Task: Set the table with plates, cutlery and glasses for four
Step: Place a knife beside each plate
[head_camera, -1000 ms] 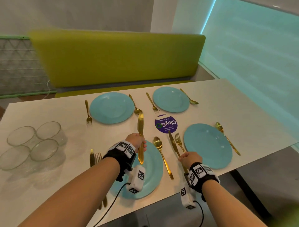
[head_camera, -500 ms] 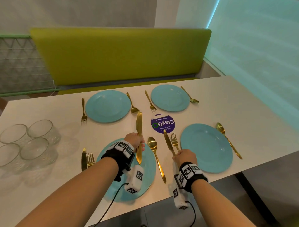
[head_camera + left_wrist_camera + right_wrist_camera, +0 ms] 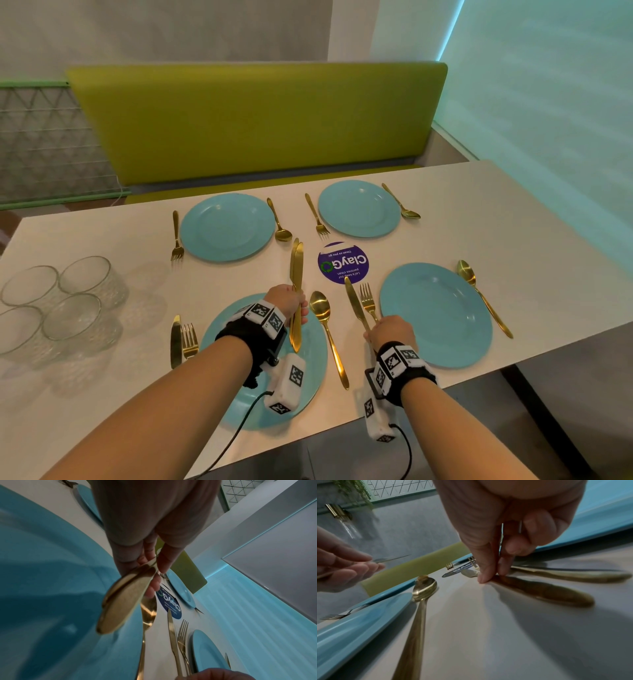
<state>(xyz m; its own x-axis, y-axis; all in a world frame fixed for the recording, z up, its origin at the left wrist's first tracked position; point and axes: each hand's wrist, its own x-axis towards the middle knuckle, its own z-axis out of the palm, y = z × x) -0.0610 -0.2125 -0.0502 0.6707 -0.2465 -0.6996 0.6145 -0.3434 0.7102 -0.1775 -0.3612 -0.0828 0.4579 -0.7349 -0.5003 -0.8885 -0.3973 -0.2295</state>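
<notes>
My left hand (image 3: 297,308) grips two gold knives (image 3: 296,274) held together, blades pointing away, above the near left blue plate (image 3: 308,383). Their handle ends (image 3: 118,605) fill the left wrist view. My right hand (image 3: 388,330) pinches the handle of a gold knife (image 3: 354,303) that lies on the table beside a fork (image 3: 367,301), left of the near right plate (image 3: 435,315). In the right wrist view thumb and forefinger (image 3: 485,574) press on that knife's handle (image 3: 547,592). A spoon (image 3: 325,329) lies between the two near plates.
Two far plates (image 3: 226,228) (image 3: 358,209) each have a fork and a spoon. A knife and fork (image 3: 181,339) lie left of the near left plate. Several glass tumblers (image 3: 58,305) stand at the table's left end. A purple sticker (image 3: 343,262) marks the middle; a green bench stands behind.
Both hands stay almost where they were: the left still holds the two knives over the plate, the right stays on the lying knife's handle. The head view has shifted slightly.
</notes>
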